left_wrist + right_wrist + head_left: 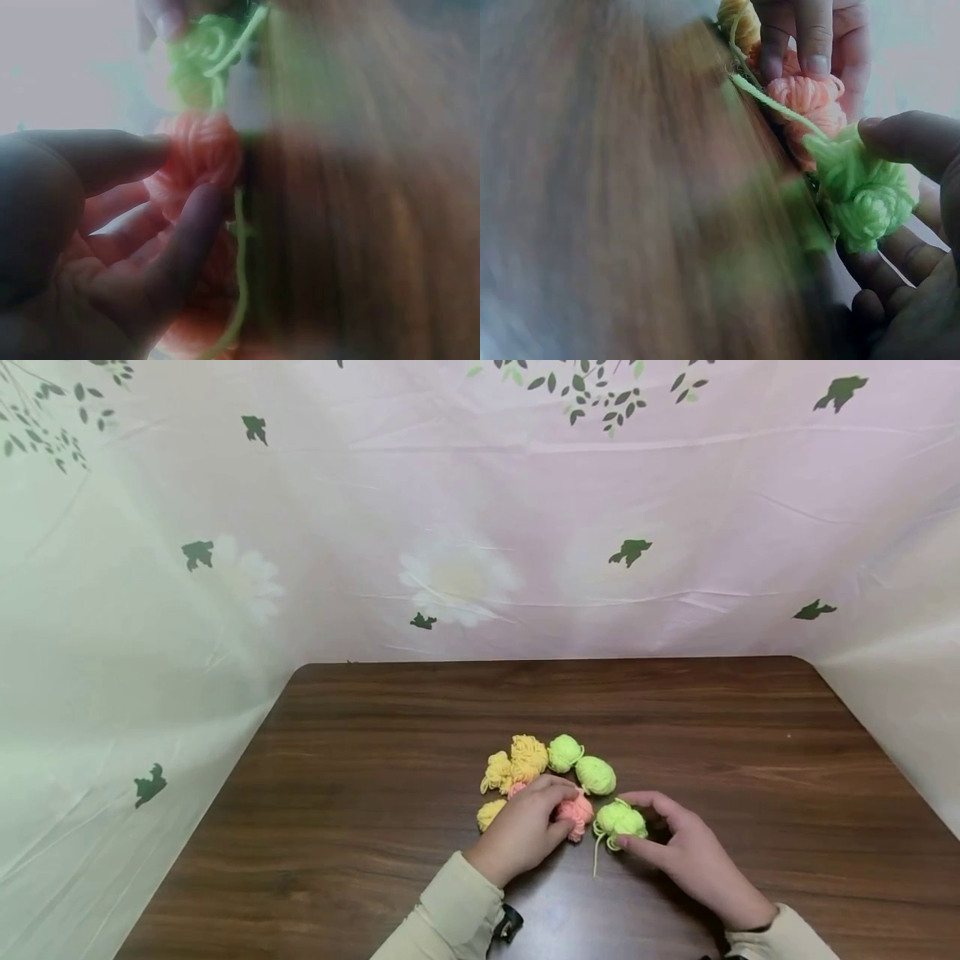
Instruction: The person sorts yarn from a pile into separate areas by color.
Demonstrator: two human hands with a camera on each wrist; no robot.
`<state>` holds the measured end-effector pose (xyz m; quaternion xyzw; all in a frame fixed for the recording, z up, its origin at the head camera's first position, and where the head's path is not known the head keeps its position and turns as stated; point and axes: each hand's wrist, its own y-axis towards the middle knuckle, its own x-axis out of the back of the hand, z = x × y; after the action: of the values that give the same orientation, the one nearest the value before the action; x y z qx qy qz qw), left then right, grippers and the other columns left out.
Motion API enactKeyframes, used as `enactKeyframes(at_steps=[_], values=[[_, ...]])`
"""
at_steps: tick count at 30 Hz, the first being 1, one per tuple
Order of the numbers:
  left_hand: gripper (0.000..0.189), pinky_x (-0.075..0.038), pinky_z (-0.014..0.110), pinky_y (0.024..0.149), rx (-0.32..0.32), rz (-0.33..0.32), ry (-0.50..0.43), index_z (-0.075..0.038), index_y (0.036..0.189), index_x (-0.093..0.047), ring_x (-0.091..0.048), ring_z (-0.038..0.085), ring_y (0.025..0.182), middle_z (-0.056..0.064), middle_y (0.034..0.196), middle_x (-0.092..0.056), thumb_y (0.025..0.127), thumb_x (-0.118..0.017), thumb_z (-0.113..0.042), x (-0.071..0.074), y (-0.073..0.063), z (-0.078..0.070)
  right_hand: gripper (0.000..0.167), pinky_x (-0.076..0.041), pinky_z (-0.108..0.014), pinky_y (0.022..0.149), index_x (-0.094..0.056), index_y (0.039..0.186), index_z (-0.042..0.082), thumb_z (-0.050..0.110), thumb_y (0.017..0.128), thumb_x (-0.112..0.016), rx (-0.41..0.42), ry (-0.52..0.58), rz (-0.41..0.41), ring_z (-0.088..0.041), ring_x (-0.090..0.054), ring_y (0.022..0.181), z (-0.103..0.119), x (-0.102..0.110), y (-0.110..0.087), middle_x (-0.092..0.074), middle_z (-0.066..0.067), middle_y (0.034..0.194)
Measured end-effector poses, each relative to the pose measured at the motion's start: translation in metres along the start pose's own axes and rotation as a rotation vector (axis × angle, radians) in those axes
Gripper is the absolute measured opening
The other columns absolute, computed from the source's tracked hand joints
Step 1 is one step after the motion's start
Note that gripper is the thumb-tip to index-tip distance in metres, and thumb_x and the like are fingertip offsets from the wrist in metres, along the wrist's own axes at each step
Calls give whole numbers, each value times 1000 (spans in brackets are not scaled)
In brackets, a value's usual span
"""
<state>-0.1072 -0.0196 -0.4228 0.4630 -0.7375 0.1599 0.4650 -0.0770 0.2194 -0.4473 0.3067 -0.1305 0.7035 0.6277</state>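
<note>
Head view: left grip (pixel 522 828) pinches the lumpy pink yarn (pixel 577 814), right grip (pixel 693 858) the loopy green yarn (pixel 619 821).

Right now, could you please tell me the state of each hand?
Left hand: holding a pink yarn ball.
Right hand: holding a green yarn ball.

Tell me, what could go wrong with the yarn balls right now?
The loose strand on the front green ball might unwind if the right fingers tug it. It could also tangle with the pink ball close by. And the rounder green ball behind might roll away if the left fingers bump it.
</note>
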Motion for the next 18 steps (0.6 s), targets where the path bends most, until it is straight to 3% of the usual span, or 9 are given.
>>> enactKeyframes(at_steps=[8,18], values=[[32,-47,23,101,-12,-8,-16,-11,124,-68,-59,11,119,-2,127,-63,92,-72,-16,0,-1,4,42,-51,-25,72,-66,119,17,18,81,-85,30,21,-14,-5,-62,84,1,5,1,-70,6,101],[30,-46,22,102,-40,-14,-58,-11,123,-69,-59,10,119,-2,125,-64,93,-71,-14,-1,-1,6,42,-51,-22,69,-66,120,15,16,82,-84,8,50,-32,-5,-63,80,0,10,0,-70,3,101]])
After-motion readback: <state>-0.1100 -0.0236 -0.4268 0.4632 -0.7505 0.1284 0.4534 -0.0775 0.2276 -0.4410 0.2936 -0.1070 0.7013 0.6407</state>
